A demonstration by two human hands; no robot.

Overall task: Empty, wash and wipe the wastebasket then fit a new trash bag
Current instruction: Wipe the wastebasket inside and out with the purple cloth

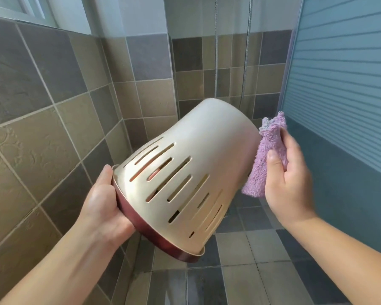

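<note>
I hold a cream plastic wastebasket [198, 155] with slotted sides and a dark red rim in the air, tipped so its closed bottom points up and away from me. My left hand [101, 203] grips the rim at the lower left, fingers reaching inside. My right hand [288, 179] holds a fluffy purple cloth [266, 157], thumb on top. The cloth lies against the basket's right side near its bottom. The inside of the basket is hidden apart from what shows through the slots.
I stand in a tiled shower corner. Brown and grey wall tiles [42, 106] run along the left and back. A frosted striped glass door [343, 89] is on the right. A shower hose [246, 62] hangs at the back. Wet grey floor tiles [251, 260] lie below.
</note>
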